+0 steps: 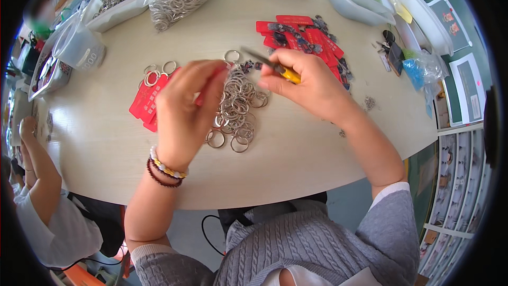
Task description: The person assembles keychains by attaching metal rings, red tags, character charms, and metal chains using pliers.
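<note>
At the far left, a co-worker's bare arm (45, 188) rests by the rim of the pale wooden table (296, 153), whose near edge curves toward the wearer. Farther back stand a translucent plastic measuring jug (79, 50) and a bulging clear plastic bag of silver rings (182, 5), crowding the far left side. A broad stretch of tabletop lies between the left edge and a small stack of flat red cards (144, 103) with silver rings at their top.

Just right of those cards, the left hand (185, 106) is raised, fingers curled toward the thumb, beaded bracelets (166, 172) at its wrist. Red shows between thumb and fingers, but blur hides whether they grip it. A loose heap of silver metal split rings (238, 108) lies mid-table, between the hands; a wide strip of tabletop separates it from the near edge.

The right hand (304, 82) closes around a yellow-handled metal hand tool (288, 74), its dark tip pointing up and left above the heap. Beyond this hand lies a pile of red cards with dark charms (330, 47). Open tabletop continues rightward to a crumpled clear bag with blue contents (418, 74) near the right edge.
</note>
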`<state>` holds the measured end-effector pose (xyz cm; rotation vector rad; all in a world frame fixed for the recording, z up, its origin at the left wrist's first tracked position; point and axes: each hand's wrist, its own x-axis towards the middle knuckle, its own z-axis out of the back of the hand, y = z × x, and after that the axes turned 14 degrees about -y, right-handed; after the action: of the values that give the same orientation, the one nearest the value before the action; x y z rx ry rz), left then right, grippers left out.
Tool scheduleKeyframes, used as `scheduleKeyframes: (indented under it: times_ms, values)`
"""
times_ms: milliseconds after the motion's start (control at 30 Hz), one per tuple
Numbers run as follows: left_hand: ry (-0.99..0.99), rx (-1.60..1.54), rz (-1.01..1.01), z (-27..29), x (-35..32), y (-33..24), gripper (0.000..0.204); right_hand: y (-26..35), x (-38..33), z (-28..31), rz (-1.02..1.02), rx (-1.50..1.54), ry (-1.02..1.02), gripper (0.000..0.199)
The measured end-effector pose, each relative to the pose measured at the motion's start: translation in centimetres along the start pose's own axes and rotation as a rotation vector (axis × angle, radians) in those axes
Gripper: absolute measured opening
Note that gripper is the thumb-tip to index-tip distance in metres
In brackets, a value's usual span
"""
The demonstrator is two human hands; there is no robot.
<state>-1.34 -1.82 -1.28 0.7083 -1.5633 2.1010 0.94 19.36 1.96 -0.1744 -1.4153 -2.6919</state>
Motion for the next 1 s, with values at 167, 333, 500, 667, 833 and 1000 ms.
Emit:
scheduleKeyframes:
  times_ms: [167,333,500,667,833,1000]
  values:
    - [-0.096,-0.291,0.449,0.9,1.0,0.8,0.016,-2.5,-0.8,-0.7,0.318,-0.621,0.094,0.021]
    - [-0.043,-0.421,0.622,0.3,0.6,0.8,0.023,-3.8,-0.4,-0.9,0.516,-0.604,0.027,0.017]
    - [0.033,-0.503,0.678,-0.5,-0.4,0.4,0.02,-1.8,-1.2,1.2,0.036,-0.138,0.022,0.011]
    - [0.252,-0.172,0.34,-1.2,-2.1,-0.3,0.016,-2.7,-2.4,2.4,-0.227,0.343,0.015,0.013]
    - [0.3,-0.105,-0.029,-1.8,-2.6,-1.4,0.016,-2.2,-3.5,2.3,-0.27,0.784,-0.024,0.015]
    - [0.295,0.033,-0.285,-1.8,-2.8,-1.4,0.022,-0.8,-3.9,1.9,-0.248,0.733,-0.052,0.013]
